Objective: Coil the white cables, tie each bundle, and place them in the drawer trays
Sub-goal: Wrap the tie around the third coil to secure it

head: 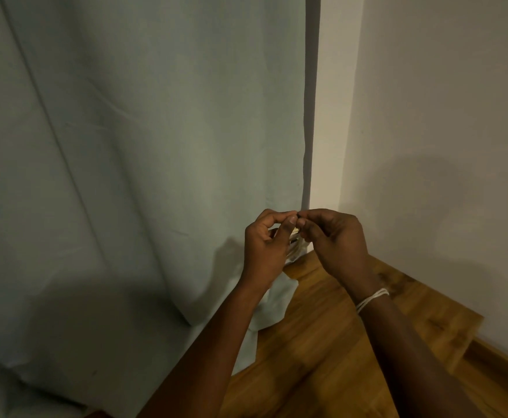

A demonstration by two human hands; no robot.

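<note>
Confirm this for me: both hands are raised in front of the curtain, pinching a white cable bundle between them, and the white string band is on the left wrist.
Not quite. The head view shows the white string band on the right wrist, not the left. The rest holds: the left hand and right hand are raised in front of the curtain, pinching the white cable bundle between them.

Most of the white cable bundle (pixel 295 248) sits hidden behind the left hand (pixel 265 239) and right hand (pixel 332 239), only a few pale loops showing between them; what the fingertips pinch at the top is too small to tell; the curtain (pixel 132 152) runs off the top and left edges; both forearms are cut by the bottom edge.
</note>
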